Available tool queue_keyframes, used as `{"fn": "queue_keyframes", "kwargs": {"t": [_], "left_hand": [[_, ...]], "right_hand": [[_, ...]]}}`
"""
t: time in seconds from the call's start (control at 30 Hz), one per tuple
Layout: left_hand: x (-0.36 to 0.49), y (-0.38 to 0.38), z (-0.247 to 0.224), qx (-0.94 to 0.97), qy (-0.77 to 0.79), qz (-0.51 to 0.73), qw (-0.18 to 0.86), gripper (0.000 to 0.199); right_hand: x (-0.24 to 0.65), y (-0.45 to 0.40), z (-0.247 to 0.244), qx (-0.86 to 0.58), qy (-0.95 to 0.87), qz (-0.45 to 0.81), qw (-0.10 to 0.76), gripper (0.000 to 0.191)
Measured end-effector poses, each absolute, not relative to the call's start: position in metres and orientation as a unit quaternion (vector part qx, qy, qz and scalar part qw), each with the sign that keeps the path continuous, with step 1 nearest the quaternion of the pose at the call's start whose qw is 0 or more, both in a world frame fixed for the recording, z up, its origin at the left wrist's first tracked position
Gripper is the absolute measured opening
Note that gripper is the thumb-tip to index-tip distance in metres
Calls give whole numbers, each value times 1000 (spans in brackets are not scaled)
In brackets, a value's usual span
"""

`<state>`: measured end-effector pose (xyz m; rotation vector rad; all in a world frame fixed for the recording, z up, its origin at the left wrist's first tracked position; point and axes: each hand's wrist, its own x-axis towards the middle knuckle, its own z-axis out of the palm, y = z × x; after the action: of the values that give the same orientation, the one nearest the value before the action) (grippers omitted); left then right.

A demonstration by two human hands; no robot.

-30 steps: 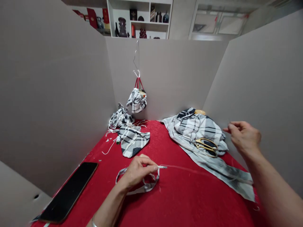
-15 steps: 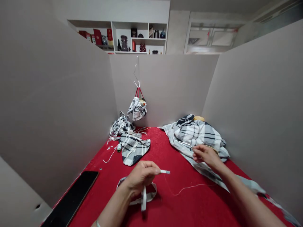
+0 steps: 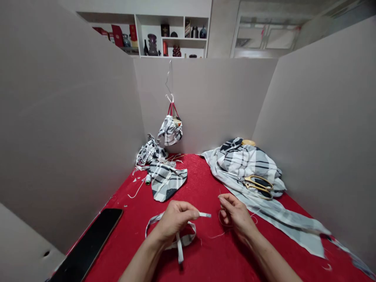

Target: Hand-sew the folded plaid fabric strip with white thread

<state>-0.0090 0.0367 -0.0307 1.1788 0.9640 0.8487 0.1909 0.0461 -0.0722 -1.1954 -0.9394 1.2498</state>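
Grey board partitions (image 3: 67, 117) are enclosing a work surface of red felt (image 3: 202, 172), while a white shelf unit (image 3: 173, 33) holding dark vases and boxes is rising beyond them at the top of the frame. At upper centre, a checked grey-and-white cloth pouch (image 3: 170, 132) is hanging by red loops from a thin wire hook (image 3: 168, 78) against the back partition. At centre right, a rumpled heap of checked grey-and-white fabric (image 3: 243, 160) is lying on the felt with a long fabric strip (image 3: 282, 217) trailing toward the lower right, and gold-handled steel scissors (image 3: 257, 186) are resting on top. Left of centre, a crumpled checked bundle (image 3: 149, 153) is sitting behind a flat checked fabric piece (image 3: 166, 182), beside a small thread spool (image 3: 148, 179). A black smartphone (image 3: 88, 239) is lying at lower left. At lower centre, the person's left hand (image 3: 176, 221) is curled nearly closed, its fingers pinching a narrow white tape (image 3: 205, 214) that is sticking out to the right, above a loop of checked fabric band (image 3: 151, 225) on the felt. Just beside it, the right hand (image 3: 235, 213) is half open, thumb and forefinger pinching a fine pale thread (image 3: 219, 219) that is curling down onto the felt.
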Motion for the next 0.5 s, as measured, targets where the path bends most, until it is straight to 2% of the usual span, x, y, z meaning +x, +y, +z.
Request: {"fn": "queue_keyframes", "kwargs": {"t": [0.1,0.23,0.5], "left_hand": [[-9,39,-37,501,392,345,690,16],[-9,41,-38,486,393,374,685,15],[-11,37,-29,517,431,412,614,18]], "right_hand": [[194,53,-62,-505,-425,547,515,37],[181,42,-49,-465,-466,570,491,36],[180,44,-59,-459,-342,585,575,36]]}}
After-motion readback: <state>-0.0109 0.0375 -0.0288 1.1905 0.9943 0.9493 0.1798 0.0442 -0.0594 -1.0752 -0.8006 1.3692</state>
